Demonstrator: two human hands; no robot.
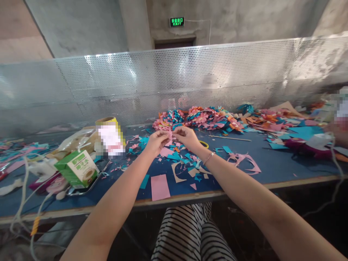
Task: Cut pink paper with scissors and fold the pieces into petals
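Over the middle of the table, my left hand [157, 142] and my right hand [188, 137] meet with their fingertips almost touching. Between them is a small pink paper piece [170, 136], pinched from both sides; its exact shape is partly covered by my fingers. Just beyond my hands lies a heap of pink, blue and orange paper flowers [201, 117]. Loose blue, pink and cream scraps [181, 156] are scattered beneath and in front of them. Near the front edge rests a flat pink paper rectangle [160, 187].
A green drink carton [77, 168] stands at left beside cables and a yellow cylinder [111, 130]. A thin stick [231, 138] and a cut-out pink sheet [246, 163] lie to the right. Behind the table rises a perforated metal screen [130, 83]. At the far right edge another person partly shows.
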